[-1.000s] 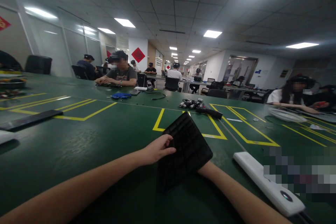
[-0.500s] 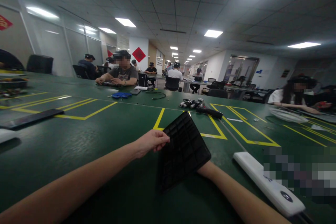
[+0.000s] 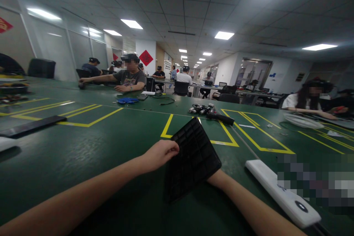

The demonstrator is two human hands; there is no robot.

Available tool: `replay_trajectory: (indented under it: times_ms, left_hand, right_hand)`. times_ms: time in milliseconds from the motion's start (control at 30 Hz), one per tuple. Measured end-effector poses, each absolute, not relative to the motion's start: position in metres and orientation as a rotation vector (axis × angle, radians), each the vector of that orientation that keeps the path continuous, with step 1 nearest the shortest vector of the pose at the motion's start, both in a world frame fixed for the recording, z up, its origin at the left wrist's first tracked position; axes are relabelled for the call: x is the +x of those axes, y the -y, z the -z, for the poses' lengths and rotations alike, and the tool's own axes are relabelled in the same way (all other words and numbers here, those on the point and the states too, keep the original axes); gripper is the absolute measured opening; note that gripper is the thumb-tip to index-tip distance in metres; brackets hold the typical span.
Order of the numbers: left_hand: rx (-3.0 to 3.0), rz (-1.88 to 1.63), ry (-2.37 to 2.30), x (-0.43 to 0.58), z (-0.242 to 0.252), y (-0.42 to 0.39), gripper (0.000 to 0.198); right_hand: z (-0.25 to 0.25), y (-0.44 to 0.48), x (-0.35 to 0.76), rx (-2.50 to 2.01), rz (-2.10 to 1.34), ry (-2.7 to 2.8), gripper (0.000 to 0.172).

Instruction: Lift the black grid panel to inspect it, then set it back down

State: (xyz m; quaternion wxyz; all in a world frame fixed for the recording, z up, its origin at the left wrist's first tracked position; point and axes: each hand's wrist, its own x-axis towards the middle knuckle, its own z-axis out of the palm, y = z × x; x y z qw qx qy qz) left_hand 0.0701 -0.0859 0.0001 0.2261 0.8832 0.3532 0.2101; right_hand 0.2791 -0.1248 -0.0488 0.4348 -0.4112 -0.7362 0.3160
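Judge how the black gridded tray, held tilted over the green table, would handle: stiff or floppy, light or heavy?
Probably stiff: the black tray looks flat, unsagging, though tilted and gripped at its edge by the left hand. Likely light for its size: it looks thin and gridded. It might fall flat if released, since it stands tilted.

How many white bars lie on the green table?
2. First bar lies right of the held tray; second bar is cut off at the left edge. Others may be hidden outside the view.

1 head-worn camera faces forward, slightly down, over the green table [image 3: 91, 147]. The left hand [image 3: 159, 154] and black tray [image 3: 193, 158] sit close.
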Motion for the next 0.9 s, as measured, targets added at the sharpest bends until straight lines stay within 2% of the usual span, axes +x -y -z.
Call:
replay_trajectory:
  times_ms: [133,333,433,567,633,800,900]
  left_hand:
    - [2.706,-0.592,-0.958,0.071,-0.001,0.09,0.019]
    - [3.078,-0.357,-0.781,0.073,-0.005,0.101,0.021]
    - [2.876,-0.505,-0.818,0.072,-0.004,0.1,0.025]
    - [2.367,-0.636,-0.928,0.074,0.005,0.087,0.014]
    - [2.208,-0.634,-0.989,0.077,0.01,0.081,0.016]
    - [2.262,-0.643,-1.212,0.082,0.014,0.082,0.035]
    - [2.348,-0.651,-1.252,0.083,0.009,0.087,0.034]
  right_hand:
    - [0.049,0.123,0.278,-1.019,-0.786,1.832,0.033]
    - [0.05,0.125,0.278,-1.006,-0.794,1.835,0.033]
    - [0.05,0.124,0.277,-0.993,-0.79,1.843,0.034]
    - [0.05,0.122,0.275,-0.967,-0.79,1.842,0.032]
    - [0.049,0.123,0.274,-0.956,-0.791,1.837,0.033]
    - [0.047,0.126,0.275,-0.945,-0.783,1.843,0.033]
    - [0.047,0.126,0.275,-0.947,-0.779,1.853,0.032]
